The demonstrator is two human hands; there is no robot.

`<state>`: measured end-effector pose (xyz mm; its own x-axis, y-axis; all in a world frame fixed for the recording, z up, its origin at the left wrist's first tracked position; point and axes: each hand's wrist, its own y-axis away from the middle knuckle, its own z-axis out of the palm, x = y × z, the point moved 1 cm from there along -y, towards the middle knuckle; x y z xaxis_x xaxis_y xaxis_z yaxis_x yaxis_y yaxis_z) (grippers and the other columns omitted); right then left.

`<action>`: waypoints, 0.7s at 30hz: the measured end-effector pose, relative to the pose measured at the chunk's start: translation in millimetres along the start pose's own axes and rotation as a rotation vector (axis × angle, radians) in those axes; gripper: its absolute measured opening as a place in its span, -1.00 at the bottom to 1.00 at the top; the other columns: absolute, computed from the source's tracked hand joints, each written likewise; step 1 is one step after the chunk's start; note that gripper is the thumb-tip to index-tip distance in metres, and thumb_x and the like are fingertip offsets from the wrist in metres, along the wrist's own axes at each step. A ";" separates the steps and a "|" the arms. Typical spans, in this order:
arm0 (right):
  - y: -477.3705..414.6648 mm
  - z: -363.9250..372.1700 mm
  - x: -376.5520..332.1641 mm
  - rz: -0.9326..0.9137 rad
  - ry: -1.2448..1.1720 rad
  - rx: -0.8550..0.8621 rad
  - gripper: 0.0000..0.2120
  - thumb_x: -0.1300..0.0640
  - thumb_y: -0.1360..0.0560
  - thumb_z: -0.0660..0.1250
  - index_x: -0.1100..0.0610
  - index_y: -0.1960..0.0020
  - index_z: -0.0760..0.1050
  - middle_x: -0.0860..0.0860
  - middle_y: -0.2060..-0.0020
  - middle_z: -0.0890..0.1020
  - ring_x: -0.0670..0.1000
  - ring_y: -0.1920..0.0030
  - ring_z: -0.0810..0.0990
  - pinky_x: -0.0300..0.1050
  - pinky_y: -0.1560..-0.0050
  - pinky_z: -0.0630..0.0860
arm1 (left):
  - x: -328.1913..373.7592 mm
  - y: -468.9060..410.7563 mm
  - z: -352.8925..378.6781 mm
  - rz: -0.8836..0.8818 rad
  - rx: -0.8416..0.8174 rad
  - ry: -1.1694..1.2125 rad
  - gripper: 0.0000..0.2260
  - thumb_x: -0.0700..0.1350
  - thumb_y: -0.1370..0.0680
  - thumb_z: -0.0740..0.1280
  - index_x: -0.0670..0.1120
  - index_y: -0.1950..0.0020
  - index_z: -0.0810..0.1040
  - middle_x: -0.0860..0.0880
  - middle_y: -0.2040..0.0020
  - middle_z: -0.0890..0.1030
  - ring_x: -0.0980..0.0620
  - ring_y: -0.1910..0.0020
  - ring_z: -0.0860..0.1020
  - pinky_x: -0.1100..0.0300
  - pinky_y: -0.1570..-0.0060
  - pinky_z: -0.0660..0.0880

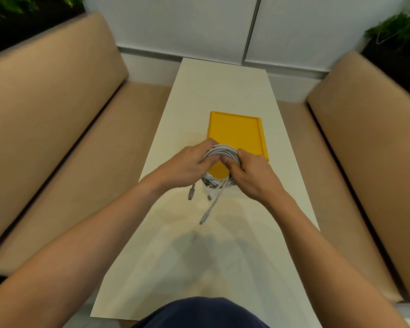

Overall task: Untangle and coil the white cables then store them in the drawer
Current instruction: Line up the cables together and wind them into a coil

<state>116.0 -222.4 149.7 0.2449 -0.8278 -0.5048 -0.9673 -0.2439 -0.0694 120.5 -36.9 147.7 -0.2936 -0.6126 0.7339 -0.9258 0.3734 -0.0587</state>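
Above the near edge of the yellow drawer unit (237,133) on the white table (223,91), left hand (187,165) and right hand (251,175) curl their fingers round the coiled white cables (223,152); plug ends dangle loose; coiling looks nearly finished; next, probably, tucking those ends in and opening the drawer.

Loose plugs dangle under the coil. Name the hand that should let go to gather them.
Left, likely: a plug hangs right below the left hand, and the right hand grips the coil opposite, so it can hold alone.
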 end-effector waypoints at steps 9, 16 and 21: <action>4.9 15.8 5.2 0.013 -0.008 0.031 -0.66 -0.14 -0.70 0.14 0.12 0.03 0.39 0.04 0.25 0.56 0.11 0.24 0.56 0.19 0.19 0.55 | -1.1 6.6 7.4 -0.164 -0.111 0.183 -0.80 0.13 -0.73 0.14 0.21 -0.24 0.53 0.29 0.08 0.59 0.30 0.09 0.54 0.40 0.12 0.42; 2.9 16.1 9.1 0.013 0.053 0.038 -0.71 -0.13 -0.71 0.12 0.09 0.00 0.36 0.02 0.23 0.53 0.10 0.24 0.56 0.13 0.23 0.54 | -2.5 7.8 4.1 -0.203 -0.133 0.242 -0.82 0.28 -0.65 0.18 0.29 -0.01 0.53 0.02 0.10 0.56 0.05 0.20 0.57 0.12 0.09 0.55; 0.1 18.8 10.6 0.009 0.144 0.041 -0.75 -0.11 -0.72 0.11 0.06 -0.02 0.31 -0.01 0.26 0.49 0.10 0.28 0.52 0.01 0.33 0.41 | -12.4 8.8 2.0 -0.369 -0.280 0.514 -0.69 0.19 -0.64 0.30 0.00 -0.22 0.55 0.02 0.23 0.37 0.10 0.37 0.38 0.16 0.21 0.54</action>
<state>117.3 -221.7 128.1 0.2399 -0.8945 -0.3773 -0.9708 -0.2172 -0.1022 115.5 -27.5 136.7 0.2427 -0.3520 0.9040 -0.8271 0.4119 0.3825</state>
